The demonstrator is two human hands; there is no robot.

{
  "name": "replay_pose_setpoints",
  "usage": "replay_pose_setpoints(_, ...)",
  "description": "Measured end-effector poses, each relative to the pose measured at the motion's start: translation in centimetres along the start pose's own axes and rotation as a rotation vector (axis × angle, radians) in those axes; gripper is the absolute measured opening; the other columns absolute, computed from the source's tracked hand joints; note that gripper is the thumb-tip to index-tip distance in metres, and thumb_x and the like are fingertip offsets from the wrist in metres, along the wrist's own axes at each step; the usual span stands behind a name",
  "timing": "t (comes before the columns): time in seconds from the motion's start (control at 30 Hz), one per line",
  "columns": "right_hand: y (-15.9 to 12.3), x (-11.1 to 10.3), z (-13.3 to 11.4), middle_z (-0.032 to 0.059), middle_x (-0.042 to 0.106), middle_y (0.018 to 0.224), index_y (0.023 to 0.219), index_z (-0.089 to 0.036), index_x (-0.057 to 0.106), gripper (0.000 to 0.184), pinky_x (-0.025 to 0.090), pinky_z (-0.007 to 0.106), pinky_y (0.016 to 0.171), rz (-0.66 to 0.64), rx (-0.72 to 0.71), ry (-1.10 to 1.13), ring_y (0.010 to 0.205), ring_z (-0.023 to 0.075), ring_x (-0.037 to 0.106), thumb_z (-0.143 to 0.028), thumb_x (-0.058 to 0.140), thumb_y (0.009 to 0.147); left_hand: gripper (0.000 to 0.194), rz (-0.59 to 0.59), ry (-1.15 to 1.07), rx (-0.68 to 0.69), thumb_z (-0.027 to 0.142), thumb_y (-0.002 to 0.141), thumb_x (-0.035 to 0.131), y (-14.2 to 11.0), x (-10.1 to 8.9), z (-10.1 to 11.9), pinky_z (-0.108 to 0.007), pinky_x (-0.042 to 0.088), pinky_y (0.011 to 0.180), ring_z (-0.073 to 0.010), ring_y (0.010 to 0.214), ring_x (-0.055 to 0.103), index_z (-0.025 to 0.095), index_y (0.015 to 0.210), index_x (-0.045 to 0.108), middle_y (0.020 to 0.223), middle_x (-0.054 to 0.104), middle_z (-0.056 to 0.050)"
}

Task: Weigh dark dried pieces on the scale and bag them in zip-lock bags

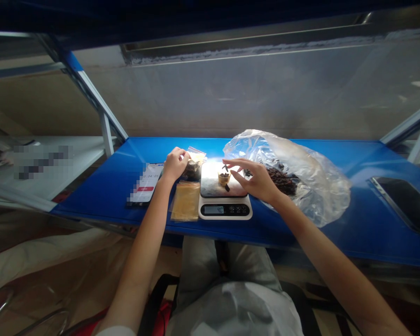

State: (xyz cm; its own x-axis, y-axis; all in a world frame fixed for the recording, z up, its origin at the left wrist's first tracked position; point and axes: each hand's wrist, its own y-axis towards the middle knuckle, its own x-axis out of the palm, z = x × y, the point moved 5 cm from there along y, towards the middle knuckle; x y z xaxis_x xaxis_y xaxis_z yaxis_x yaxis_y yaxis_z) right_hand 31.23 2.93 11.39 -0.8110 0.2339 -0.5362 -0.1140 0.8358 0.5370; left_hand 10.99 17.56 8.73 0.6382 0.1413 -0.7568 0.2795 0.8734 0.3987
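A white kitchen scale (225,209) stands on the blue shelf (336,219), its display lit. On its platform sits a tiny paper cup (224,178) holding dark pieces. My right hand (255,179) hovers beside the cup, thumb and forefinger pinched on a small dark piece above it. A large clear plastic bag (311,177) with dark dried pieces lies right of the scale. My left hand (175,163) is closed on a small clear pouch (194,165) with dark contents, left of the scale.
A stack of small yellowish pouches (186,201) lies in front of the left hand. A phone (146,184) with a lit screen rests further left. Another dark phone (406,201) lies at the shelf's right end. Shelf uprights (101,109) rise at the left.
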Motion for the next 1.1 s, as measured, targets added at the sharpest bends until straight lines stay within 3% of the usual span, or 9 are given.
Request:
replay_pose_setpoints(0.3,0.0,-0.2,-0.3,0.0044,0.073,0.106,0.111,-0.024,0.067,0.029,0.054,0.036,0.083,0.006,0.000,0.034,0.098,0.0203,0.068,-0.022,0.055,0.086,0.027,-0.017,0.018,0.010,0.027,0.087,0.043,0.0,0.0,0.1,-0.029,0.042,0.071,-0.0163,0.074,0.054,0.019,0.068,0.061,0.085,0.060,-0.006)
replay_pose_setpoints(0.5,-0.1,-0.5,-0.4,0.0010,0.074,0.070,0.082,-0.021,0.073,0.013,0.048,0.026,0.056,-0.066,0.064,0.049,0.059,0.0146,0.065,-0.032,0.070,0.074,0.026,0.005,0.016,-0.002,0.027,0.086,0.044,0.0,0.0,-0.1,-0.028,0.043,0.072,-0.0157,0.073,0.055,0.019,0.069,0.062,0.084,0.060,-0.005)
replay_pose_setpoints(0.63,-0.4,0.2,0.2,-0.0006,0.074,0.068,0.072,-0.022,0.074,0.013,0.041,0.023,0.046,-0.210,0.068,0.032,0.048,0.0106,0.057,-0.034,0.074,0.068,0.027,0.007,0.009,0.008,0.027,0.086,0.043,0.0,0.1,-0.2,-0.029,0.043,0.073,-0.0160,0.073,0.055,0.019,0.069,0.062,0.084,0.061,-0.005)
replay_pose_setpoints(0.87,-0.4,0.3,0.5,-0.0022,0.074,0.073,0.072,-0.024,0.074,0.013,0.040,0.023,0.050,-0.243,0.062,-0.133,0.048,0.0097,0.057,-0.035,0.077,0.065,0.026,-0.006,0.008,0.000,0.028,0.086,0.044,0.0,0.1,-0.1,-0.029,0.043,0.074,-0.0163,0.074,0.055,0.019,0.068,0.061,0.085,0.060,-0.006)
replay_pose_setpoints(1.1,-0.3,-0.1,0.5,-0.0039,0.067,0.056,0.073,-0.026,0.076,0.016,0.038,0.023,0.052,-0.217,0.117,-0.323,0.049,0.0117,0.059,-0.038,0.079,0.063,0.027,-0.016,0.018,-0.003,0.028,0.087,0.044,0.0,0.1,0.0,-0.029,0.043,0.073,-0.0160,0.073,0.055,0.018,0.069,0.061,0.085,0.060,-0.006)
